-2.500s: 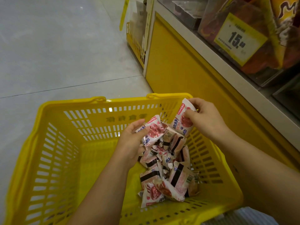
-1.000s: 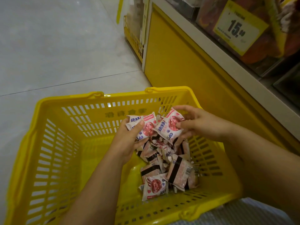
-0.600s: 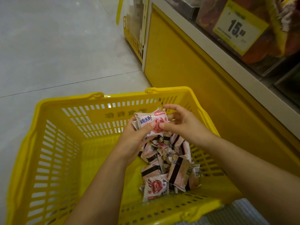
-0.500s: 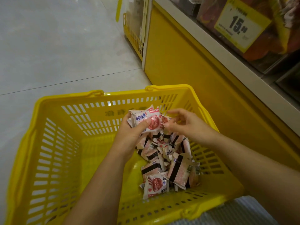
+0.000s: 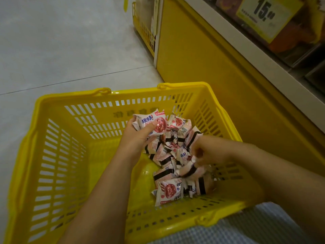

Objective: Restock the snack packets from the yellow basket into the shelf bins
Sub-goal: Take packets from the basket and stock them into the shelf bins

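Several snack packets (image 5: 152, 122) being clamped in left hand (image 5: 138, 138); right hand (image 5: 210, 150) nearer pile (image 5: 167, 156), fingers (image 5: 197, 153) curling down onto it, hold unclear through blur.

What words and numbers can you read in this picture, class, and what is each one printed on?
"趣多多!" in blue, on the top snack packet held by the left hand.
"15" in large black digits, on the yellow price tag; its smaller digits and print are too blurred to read.
Red banner on that packet: too small to read.
Raised characters on the far wall of the yellow basket: too faint to read.
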Action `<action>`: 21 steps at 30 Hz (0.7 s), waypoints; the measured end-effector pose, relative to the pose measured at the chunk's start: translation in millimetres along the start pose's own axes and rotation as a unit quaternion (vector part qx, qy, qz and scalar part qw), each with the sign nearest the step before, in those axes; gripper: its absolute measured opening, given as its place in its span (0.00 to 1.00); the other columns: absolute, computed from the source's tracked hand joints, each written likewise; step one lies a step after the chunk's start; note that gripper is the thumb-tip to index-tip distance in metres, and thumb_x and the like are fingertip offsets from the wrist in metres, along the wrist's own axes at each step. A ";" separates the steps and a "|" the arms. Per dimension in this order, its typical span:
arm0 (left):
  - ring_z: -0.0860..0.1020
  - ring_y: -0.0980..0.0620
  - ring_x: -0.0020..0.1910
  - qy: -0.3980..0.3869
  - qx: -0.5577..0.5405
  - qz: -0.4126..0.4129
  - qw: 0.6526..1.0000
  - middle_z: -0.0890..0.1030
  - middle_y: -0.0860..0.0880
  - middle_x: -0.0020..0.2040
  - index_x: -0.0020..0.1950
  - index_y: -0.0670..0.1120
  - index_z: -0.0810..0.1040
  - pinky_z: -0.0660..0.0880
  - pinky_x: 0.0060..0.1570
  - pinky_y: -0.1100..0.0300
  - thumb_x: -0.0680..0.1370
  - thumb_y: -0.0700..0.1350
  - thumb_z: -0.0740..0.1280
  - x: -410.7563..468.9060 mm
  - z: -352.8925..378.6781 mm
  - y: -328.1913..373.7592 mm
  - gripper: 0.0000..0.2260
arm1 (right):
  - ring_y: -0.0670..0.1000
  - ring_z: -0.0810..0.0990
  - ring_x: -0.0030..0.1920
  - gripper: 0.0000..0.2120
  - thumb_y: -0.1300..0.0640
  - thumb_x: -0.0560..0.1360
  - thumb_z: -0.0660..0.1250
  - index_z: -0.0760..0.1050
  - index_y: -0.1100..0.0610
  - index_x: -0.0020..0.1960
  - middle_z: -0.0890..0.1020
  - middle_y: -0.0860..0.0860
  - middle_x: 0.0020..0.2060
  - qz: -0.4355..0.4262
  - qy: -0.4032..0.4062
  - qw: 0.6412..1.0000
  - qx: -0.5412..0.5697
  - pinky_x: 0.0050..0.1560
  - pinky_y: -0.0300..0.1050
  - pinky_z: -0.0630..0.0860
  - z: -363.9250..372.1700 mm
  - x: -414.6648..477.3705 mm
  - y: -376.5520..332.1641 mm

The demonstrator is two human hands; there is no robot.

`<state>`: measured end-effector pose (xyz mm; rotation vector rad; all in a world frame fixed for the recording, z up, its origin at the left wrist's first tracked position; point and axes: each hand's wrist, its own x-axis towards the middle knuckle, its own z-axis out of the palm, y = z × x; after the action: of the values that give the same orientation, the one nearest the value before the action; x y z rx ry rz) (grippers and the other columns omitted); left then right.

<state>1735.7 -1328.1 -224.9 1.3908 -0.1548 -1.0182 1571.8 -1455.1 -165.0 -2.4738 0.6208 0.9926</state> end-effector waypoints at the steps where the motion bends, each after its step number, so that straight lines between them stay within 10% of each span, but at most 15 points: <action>1: 0.82 0.51 0.54 0.002 -0.001 -0.002 1.000 0.83 0.46 0.55 0.70 0.46 0.68 0.80 0.47 0.60 0.73 0.44 0.72 0.5 -0.5 -0.4 0.26 | 0.45 0.71 0.35 0.09 0.56 0.75 0.69 0.72 0.52 0.39 0.74 0.47 0.36 -0.010 0.020 0.999 0.024 0.34 0.36 0.67 -7.9 -2.9 1.4; 10: 0.81 0.50 0.55 0.057 -0.001 0.001 0.998 0.81 0.46 0.58 0.71 0.46 0.67 0.79 0.53 0.54 0.74 0.45 0.72 2.6 -2.7 -3.8 0.27 | 0.54 0.81 0.44 0.03 0.62 0.78 0.63 0.73 0.55 0.48 0.81 0.54 0.51 0.009 0.382 0.883 0.272 0.44 0.54 0.79 -18.3 12.6 7.6; 15: 0.80 0.49 0.56 0.062 0.002 -0.004 0.998 0.80 0.46 0.60 0.73 0.46 0.65 0.78 0.57 0.50 0.75 0.45 0.72 3.9 -4.9 -6.9 0.29 | 0.49 0.72 0.63 0.09 0.57 0.76 0.67 0.75 0.51 0.56 0.72 0.50 0.66 0.046 0.294 0.916 0.269 0.63 0.42 0.71 15.1 34.8 11.2; 21: 0.80 0.48 0.57 0.067 0.002 -0.009 0.998 0.79 0.46 0.63 0.75 0.46 0.63 0.77 0.58 0.48 0.74 0.46 0.73 7.7 -7.2 -10.4 0.32 | 0.41 0.75 0.43 0.07 0.52 0.76 0.68 0.76 0.52 0.52 0.79 0.48 0.52 0.109 0.332 0.897 0.272 0.40 0.33 0.70 14.3 53.3 14.3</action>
<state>1739.6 -1326.4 -239.1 1.4605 -0.0464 -0.9364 1591.0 -1472.9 -215.6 -2.2024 1.2134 -0.0362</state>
